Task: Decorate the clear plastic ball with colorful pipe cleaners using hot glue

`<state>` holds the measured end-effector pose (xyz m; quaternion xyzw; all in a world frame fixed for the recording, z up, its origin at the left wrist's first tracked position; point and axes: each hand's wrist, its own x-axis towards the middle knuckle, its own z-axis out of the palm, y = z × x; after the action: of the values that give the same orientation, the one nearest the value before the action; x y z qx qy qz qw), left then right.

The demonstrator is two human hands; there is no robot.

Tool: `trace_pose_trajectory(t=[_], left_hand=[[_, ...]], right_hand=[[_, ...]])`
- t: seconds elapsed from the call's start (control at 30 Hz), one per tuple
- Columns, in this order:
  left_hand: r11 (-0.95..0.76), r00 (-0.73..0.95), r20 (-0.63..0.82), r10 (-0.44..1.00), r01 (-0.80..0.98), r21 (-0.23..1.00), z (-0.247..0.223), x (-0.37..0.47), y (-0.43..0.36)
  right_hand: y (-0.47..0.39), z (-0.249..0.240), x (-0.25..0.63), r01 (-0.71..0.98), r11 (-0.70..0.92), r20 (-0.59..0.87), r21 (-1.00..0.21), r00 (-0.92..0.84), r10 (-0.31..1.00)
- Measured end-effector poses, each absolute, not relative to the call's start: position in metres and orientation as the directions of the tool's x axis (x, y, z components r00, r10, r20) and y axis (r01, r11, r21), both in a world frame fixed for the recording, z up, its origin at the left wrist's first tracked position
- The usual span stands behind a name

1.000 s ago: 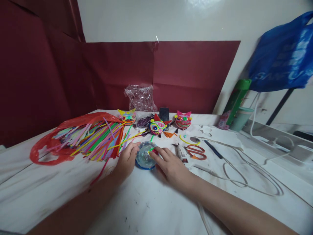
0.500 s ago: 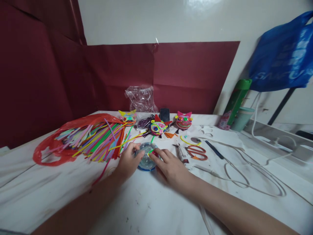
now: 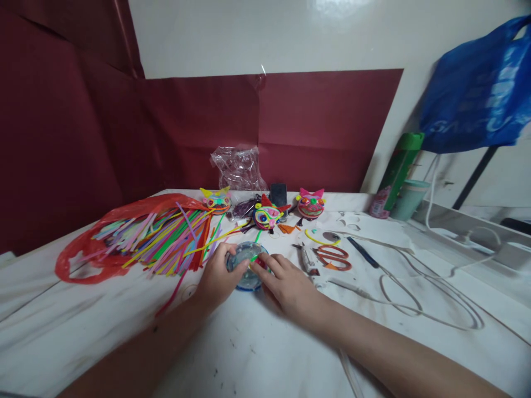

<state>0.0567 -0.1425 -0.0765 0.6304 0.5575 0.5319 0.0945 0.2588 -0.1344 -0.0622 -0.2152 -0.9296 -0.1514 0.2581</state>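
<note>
A round, clear bluish dish point(image 3: 248, 283) sits on the white marbled table between my two hands. My left hand point(image 3: 219, 276) curves round its left side, thumb reaching over the dish toward the right fingertips. My right hand point(image 3: 290, 284) lies over its right side with the fingers pressed together at a small green and yellow piece point(image 3: 254, 258). What lies beneath the right fingers is mostly hidden. Behind the dish stands a colourful decorated ball with red horns point(image 3: 267, 215).
Colourful pipe cleaners point(image 3: 166, 237) spill from a red plastic bag point(image 3: 66, 265) at left. Two more decorated balls point(image 3: 216, 202) point(image 3: 311, 204) and a phone point(image 3: 278, 194) stand behind. Right are a glue tube point(image 3: 310, 260), orange scissors point(image 3: 334, 257), a dark-handled tool point(image 3: 363, 253) and cables point(image 3: 404, 307).
My left thumb has moved right, over the dish to the right fingertips. The small green and yellow piece has shifted and turned slightly under the fingers.
</note>
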Motion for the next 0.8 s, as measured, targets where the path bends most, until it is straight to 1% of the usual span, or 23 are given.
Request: trace_pose_trajectory(t=[0.27, 0.47, 0.63, 0.8], left_hand=[[-0.422, -0.119, 0.568, 0.814, 0.551, 0.72, -0.0755, 0.0539, -0.1445], [-0.399, -0.172, 0.563, 0.808, 0.544, 0.738, -0.0787, 0.0562, -0.1424], [-0.426, -0.126, 0.581, 0.804, 0.559, 0.711, -0.0789, 0.056, -0.144], [-0.402, -0.148, 0.572, 0.807, 0.572, 0.715, -0.0806, 0.056, -0.1442]], right_hand=[[-0.1354, -0.0605, 0.2584, 0.48, 0.866, 0.533, 0.141, -0.774, 0.342], [-0.136, -0.0608, 0.2585, 0.482, 0.868, 0.523, 0.122, -0.774, 0.356], [-0.1358, -0.0612, 0.2586, 0.48, 0.871, 0.527, 0.107, -0.77, 0.359], [-0.1357, -0.0611, 0.2587, 0.484, 0.866, 0.522, 0.125, -0.775, 0.358]])
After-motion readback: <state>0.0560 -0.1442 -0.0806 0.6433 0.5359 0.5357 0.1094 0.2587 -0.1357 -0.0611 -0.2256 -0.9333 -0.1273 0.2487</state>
